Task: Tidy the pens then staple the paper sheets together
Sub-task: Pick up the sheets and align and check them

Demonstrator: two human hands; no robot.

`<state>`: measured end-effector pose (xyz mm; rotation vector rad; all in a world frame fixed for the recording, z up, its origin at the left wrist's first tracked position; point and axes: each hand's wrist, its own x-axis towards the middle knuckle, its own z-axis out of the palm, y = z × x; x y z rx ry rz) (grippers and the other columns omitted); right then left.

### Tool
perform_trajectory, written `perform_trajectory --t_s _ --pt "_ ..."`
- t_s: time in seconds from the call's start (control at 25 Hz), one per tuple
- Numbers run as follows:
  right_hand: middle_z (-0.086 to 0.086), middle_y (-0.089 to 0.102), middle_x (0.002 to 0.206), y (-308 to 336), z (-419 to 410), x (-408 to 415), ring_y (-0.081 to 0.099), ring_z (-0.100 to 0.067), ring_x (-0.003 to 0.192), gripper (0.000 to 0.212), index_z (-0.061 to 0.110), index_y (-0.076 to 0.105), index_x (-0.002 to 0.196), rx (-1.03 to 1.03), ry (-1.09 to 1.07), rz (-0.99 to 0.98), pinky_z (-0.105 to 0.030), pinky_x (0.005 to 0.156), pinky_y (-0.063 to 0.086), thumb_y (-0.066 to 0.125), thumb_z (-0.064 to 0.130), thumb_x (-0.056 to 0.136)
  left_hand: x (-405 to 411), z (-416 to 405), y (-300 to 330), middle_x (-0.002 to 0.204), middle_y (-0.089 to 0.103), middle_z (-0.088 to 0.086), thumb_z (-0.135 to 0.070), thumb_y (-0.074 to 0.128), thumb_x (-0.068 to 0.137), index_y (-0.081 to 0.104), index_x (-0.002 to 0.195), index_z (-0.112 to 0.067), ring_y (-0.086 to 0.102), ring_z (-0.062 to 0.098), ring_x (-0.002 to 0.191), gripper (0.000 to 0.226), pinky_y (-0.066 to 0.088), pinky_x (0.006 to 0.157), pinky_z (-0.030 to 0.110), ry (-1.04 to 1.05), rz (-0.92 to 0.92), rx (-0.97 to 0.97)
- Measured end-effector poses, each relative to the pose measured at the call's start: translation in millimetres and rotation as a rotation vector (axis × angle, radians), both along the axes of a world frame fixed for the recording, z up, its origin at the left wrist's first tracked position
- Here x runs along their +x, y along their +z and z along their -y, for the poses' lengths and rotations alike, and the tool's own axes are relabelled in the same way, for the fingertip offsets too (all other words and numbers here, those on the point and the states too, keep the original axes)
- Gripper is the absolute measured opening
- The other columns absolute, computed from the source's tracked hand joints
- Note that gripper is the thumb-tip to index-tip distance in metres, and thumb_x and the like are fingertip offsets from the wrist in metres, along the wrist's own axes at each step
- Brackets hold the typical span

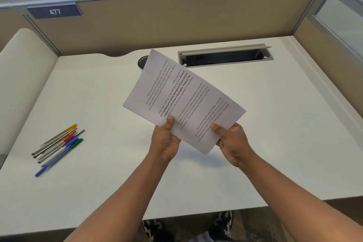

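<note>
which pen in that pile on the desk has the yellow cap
The yellow-capped pen at the far edge of the pile; the others show red, blue or green.

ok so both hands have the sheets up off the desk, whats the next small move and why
Probably tap the paper sheets edge-down on the desk to square them: the left hand and right hand hold them fanned, corners misaligned. No stapler shows. The pens lie loose at left.
</note>
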<state>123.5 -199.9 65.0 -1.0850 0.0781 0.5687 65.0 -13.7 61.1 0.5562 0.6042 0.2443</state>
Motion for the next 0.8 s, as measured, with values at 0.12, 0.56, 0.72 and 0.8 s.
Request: perform_trajectory --t_s 0.12,0.56,0.72,0.8 --pt "-0.005 0.077 0.112 3.2 3.6 4.4 0.072 -0.023 0.105 0.027 0.012 0.067 0.114 -0.103 -0.035 0.074 -0.042 0.088 0.060 0.059 -0.004 0.095 -2.4 0.9 -3.8 0.124 0.073 0.004 -0.009 0.060 0.098 0.062 0.125 -0.027 0.069 0.022 0.112 0.033 0.056 0.092 0.047 -0.031 -0.072 0.048" --pt "-0.002 0.076 0.108 26.0 59.0 51.5 0.073 -0.016 0.096 0.024 0.016 0.072 0.108 -0.398 0.201 0.365 -0.034 0.084 0.060 0.060 -0.002 0.096 -14.7 -76.4 17.7 0.138 0.062 0.002 -0.014 0.081 0.081 0.038 0.147 -0.015 0.060 0.021 0.126 0.079 0.050 0.102 0.046 -0.257 -0.113 0.864" --pt "-0.002 0.076 0.109 20.9 59.2 46.9 0.073 -0.015 0.097 0.024 0.017 0.072 0.107 -0.384 0.185 0.366 -0.031 0.081 0.060 0.061 -0.001 0.096 -17.0 -80.8 19.7 0.113 0.077 0.004 -0.011 0.073 0.090 0.070 0.116 -0.015 0.070 0.029 0.108 0.026 0.054 0.099 0.051 -0.339 -0.094 0.894" --pt "0.000 0.076 0.106 14.8 56.7 43.3 0.073 -0.014 0.094 0.021 0.017 0.072 0.106 -0.419 0.122 0.375 -0.030 0.082 0.059 0.062 0.002 0.096 -19.3 -71.8 15.7 0.105 0.079 0.000 -0.008 0.065 0.096 0.074 0.106 -0.019 0.071 0.030 0.105 0.018 0.056 0.095 0.048 -0.298 -0.115 0.896"
